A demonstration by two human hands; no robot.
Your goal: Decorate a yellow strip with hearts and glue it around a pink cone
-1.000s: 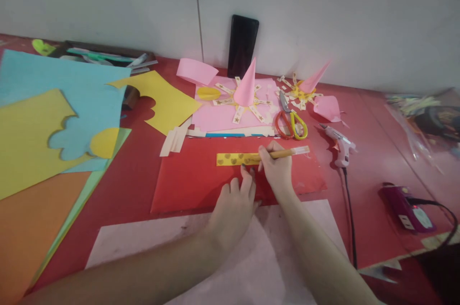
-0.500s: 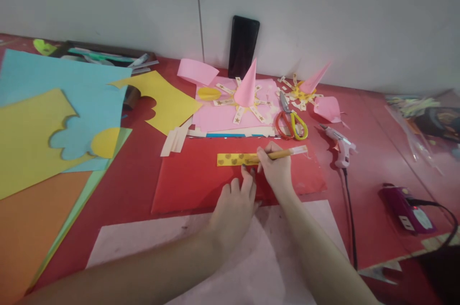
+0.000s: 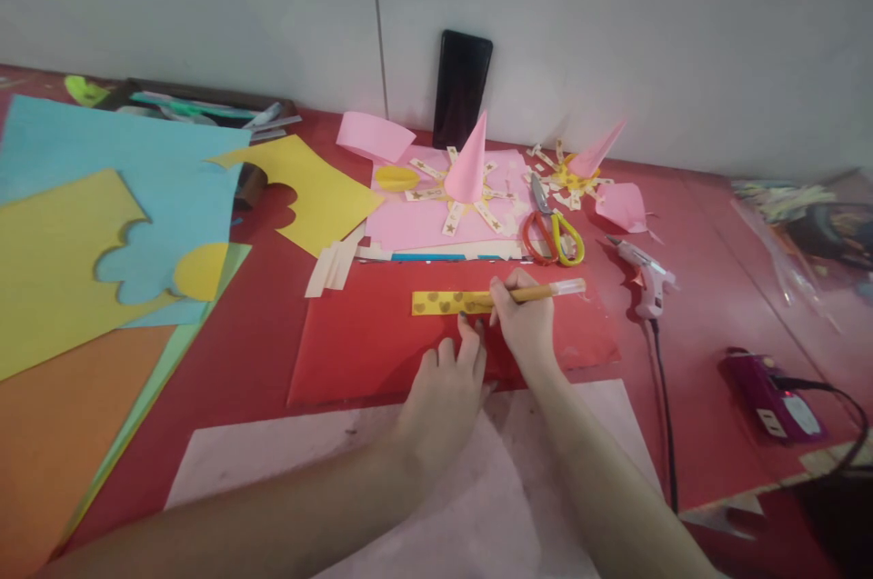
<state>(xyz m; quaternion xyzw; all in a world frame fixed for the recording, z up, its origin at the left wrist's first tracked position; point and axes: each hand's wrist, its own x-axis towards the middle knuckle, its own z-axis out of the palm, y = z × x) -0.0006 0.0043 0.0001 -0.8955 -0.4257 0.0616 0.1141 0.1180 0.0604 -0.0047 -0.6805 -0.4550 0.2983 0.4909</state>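
A yellow paper strip [image 3: 443,302] with dark heart marks lies on a red sheet [image 3: 368,343]. My right hand [image 3: 524,324] is closed round an orange pen [image 3: 546,291], whose tip rests on the strip's right end. My left hand [image 3: 443,393] lies flat on the red sheet just below the strip, fingers stretched out and fingertips touching the strip's lower edge.
Behind the red sheet lie a pink sheet with a pink cone [image 3: 469,165], red and yellow scissors [image 3: 554,229], a second cone [image 3: 592,156] and a glue gun [image 3: 647,274] with its cord. Blue, yellow and orange sheets [image 3: 102,224] cover the left. A black phone [image 3: 461,88] leans on the wall.
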